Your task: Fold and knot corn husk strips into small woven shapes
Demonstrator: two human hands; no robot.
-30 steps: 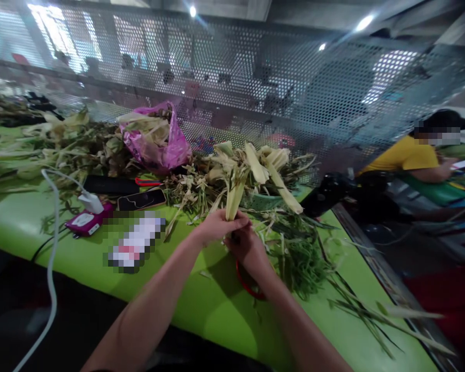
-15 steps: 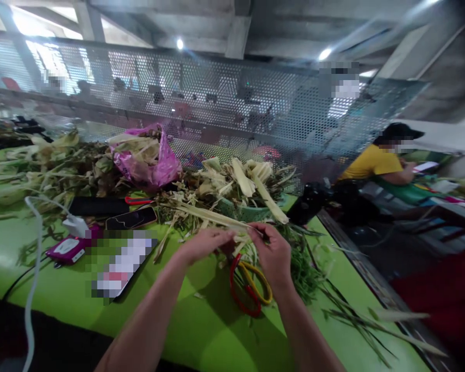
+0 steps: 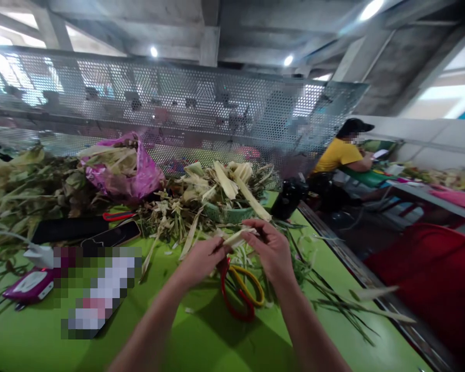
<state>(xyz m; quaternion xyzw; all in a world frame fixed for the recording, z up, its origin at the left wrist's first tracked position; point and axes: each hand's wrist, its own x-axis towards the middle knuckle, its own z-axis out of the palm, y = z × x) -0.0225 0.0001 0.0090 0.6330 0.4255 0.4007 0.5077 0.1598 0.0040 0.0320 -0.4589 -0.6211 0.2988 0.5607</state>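
Between both hands a short, pale green-cream strip of stalk or husk [image 3: 236, 237] is stretched over the table. My left hand [image 3: 203, 261] pinches its left end, and my right hand [image 3: 269, 248] has its thumb and fingers closed on the right end. Just below them lie scissors [image 3: 238, 307] with one red and one yellow loop; their blades are hidden under the hands and scraps. Behind the hands stands a green basket [image 3: 228, 213], heaped with pale stalks [image 3: 251, 196] and dry leaves. Green trimmings [image 3: 300, 266] lie beside my right hand.
Left on the green table [image 3: 158, 315] are a phone [image 3: 110, 237], a purple device [image 3: 31, 287], a blurred-out packet [image 3: 104, 294] and a red-handled tool [image 3: 118, 216]. A pink bag [image 3: 143, 173] sits among leaves. A black object [image 3: 289, 199] stands right; a person in yellow [image 3: 341, 155] sits beyond.
The long strip held before now shows as a short piece between the hands. My left hand has closed on its left end. The view has turned to the right.
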